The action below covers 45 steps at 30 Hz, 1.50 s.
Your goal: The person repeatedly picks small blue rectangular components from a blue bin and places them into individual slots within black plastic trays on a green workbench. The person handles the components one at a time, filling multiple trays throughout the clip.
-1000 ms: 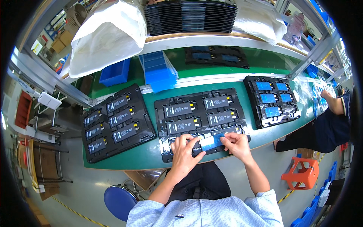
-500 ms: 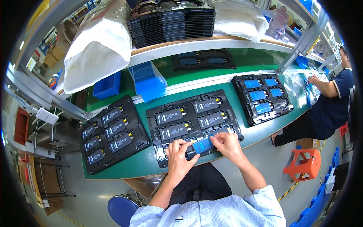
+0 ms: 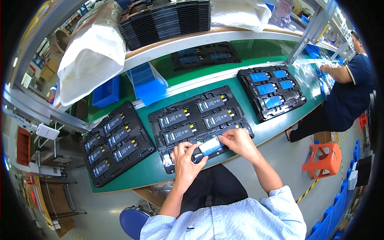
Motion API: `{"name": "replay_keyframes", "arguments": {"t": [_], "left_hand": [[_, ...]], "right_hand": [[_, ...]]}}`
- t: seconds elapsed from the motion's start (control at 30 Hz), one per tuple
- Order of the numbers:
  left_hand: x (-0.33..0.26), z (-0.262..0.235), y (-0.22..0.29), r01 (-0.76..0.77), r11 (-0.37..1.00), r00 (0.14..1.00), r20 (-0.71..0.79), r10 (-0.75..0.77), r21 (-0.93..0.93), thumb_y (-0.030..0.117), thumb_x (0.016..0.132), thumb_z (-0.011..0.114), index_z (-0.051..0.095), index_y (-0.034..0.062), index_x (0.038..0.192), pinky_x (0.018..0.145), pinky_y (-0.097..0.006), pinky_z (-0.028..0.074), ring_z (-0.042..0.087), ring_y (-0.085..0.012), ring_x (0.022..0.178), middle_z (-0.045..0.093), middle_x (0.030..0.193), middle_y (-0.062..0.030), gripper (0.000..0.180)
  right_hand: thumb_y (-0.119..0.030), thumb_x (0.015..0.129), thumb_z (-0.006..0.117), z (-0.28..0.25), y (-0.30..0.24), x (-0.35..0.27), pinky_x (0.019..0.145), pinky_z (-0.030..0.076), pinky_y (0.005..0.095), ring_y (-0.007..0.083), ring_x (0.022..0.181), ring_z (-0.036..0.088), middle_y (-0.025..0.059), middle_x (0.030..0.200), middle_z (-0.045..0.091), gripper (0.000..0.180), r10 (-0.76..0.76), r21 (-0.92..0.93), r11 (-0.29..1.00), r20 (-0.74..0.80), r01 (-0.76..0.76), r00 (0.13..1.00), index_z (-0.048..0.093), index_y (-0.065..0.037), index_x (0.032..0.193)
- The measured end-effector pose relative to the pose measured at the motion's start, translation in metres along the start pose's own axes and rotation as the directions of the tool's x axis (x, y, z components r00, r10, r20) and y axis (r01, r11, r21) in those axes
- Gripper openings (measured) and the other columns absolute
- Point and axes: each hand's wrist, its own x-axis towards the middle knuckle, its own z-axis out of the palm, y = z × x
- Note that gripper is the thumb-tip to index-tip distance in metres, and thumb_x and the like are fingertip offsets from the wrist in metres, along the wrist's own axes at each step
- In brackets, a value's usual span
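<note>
Over the near edge of the middle black tray [image 3: 191, 116], I hold a flat battery [image 3: 209, 147] with a shiny blue face, tilted, a pale glare across it. My left hand [image 3: 186, 160] grips its left end between thumb and fingers. My right hand [image 3: 239, 143] pinches its upper right corner, with thumb and forefinger together; whether a blue film is caught there I cannot make out. In the middle tray lie several black batteries [image 3: 211, 103] with white print and yellow-marked connectors. One beneath my right hand is partly hidden.
To the left stands a tray [image 3: 138, 128] of black batteries; to the right, a tray [image 3: 276, 113] of blue-faced ones. Behind are blue sheets [image 3: 149, 84], a blue bin [image 3: 106, 93] and another tray [image 3: 206, 57] under a shelf [image 3: 168, 45] with stacked trays. A co-worker [image 3: 347, 80] works at far right.
The blue-faced battery has tilted and now catches a pale glare. My right hand has shifted slightly up at its corner; my left hand keeps its grip. The whole view has moved a little.
</note>
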Motion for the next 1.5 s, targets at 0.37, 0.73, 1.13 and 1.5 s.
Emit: {"name": "replay_keyframes", "arguments": {"t": [0.37, 0.73, 1.13, 1.5], "left_hand": [[0.001, 0.001, 0.0, 0.004, 1.0, 1.0, 0.005, -0.003, -0.008, 0.02, 0.056, 0.085, 0.069, 0.0093, 0.099, 0.088, -0.038, 0.034, 0.05, -0.0237, 0.097, 0.054, 0.098, -0.0052, 0.047], [0.003, -0.002, -0.001, -0.024, 0.999, 0.999, 0.027, 0.024, -0.022, 0.021, 0.058, 0.083, 0.069, 0.0062, 0.102, 0.086, -0.037, 0.035, 0.05, -0.0221, 0.093, 0.053, 0.099, -0.0057, 0.049], [0.004, -0.004, -0.004, -0.031, 0.998, 0.999, 0.037, 0.034, -0.059, 0.021, 0.06, 0.083, 0.069, 0.0035, 0.103, 0.086, -0.035, 0.034, 0.049, -0.0206, 0.09, 0.055, 0.1, -0.0051, 0.049], [0.003, -0.004, -0.004, -0.01, 0.997, 0.998, 0.053, 0.014, -0.074, 0.021, 0.061, 0.084, 0.068, 0.0039, 0.105, 0.088, -0.036, 0.034, 0.049, -0.0212, 0.09, 0.054, 0.101, -0.0056, 0.05]], "right_hand": [[-0.019, 0.083, 0.067, -0.009, -0.004, 0.002, 0.055, 0.048, 0.0311, 0.0193, 0.058, 0.064, 0.0138, 0.065, 0.065, 0.025, -0.102, -0.067, 0.992, 0.123, 0.111, 0.987, 0.067, 0.006, 0.082], [-0.021, 0.094, 0.056, -0.001, 0.012, -0.004, 0.05, 0.037, 0.0299, 0.0096, 0.055, 0.045, -0.0006, 0.06, 0.052, 0.023, -0.131, 0.317, 0.946, 0.188, 0.066, 0.973, 0.058, 0.001, 0.087], [-0.024, 0.092, 0.063, -0.009, 0.016, -0.005, 0.044, 0.036, 0.0178, 0.0018, 0.053, 0.05, -0.0037, 0.064, 0.057, 0.022, 0.112, 0.44, 0.869, 0.269, -0.226, 0.956, 0.064, -0.002, 0.089], [-0.021, 0.09, 0.066, -0.004, 0.021, -0.003, 0.044, 0.04, 0.0185, 0.0033, 0.052, 0.054, -0.0018, 0.063, 0.06, 0.022, 0.146, 0.387, 0.892, 0.24, -0.233, 0.96, 0.066, 0.001, 0.089]]}}
